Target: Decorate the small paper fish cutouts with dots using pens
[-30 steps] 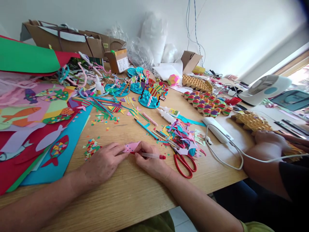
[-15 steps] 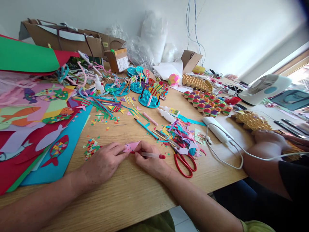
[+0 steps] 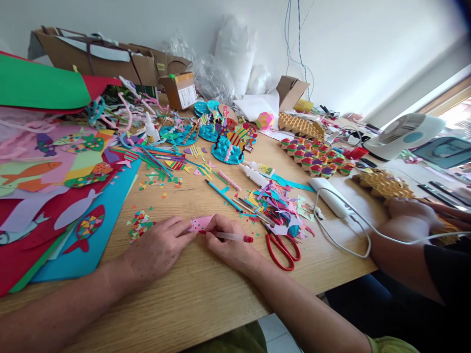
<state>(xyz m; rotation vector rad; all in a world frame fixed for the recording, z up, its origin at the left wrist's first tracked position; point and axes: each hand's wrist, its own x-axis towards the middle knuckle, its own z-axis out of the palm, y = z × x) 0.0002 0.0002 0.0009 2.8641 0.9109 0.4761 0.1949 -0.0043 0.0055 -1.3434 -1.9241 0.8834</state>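
My left hand (image 3: 158,247) rests on the wooden table (image 3: 191,289) with its fingertips pressed on a small pink paper cut-out (image 3: 200,223), holding it flat. My right hand (image 3: 230,245) is closed around a clear pen with a red end (image 3: 233,237), its tip at the pink cut-out. Red-handled scissors (image 3: 281,249) lie just right of my right hand. A pile of coloured paper scraps (image 3: 275,206) sits behind them.
Coloured foam sheets with fish shapes (image 3: 55,196) cover the left. Glue bottles (image 3: 253,174), blue paper craft pieces (image 3: 224,137) and painted egg trays (image 3: 316,159) lie behind. A white device with a cable (image 3: 331,196) and another person's hand (image 3: 412,213) are at right, near a fan (image 3: 403,135).
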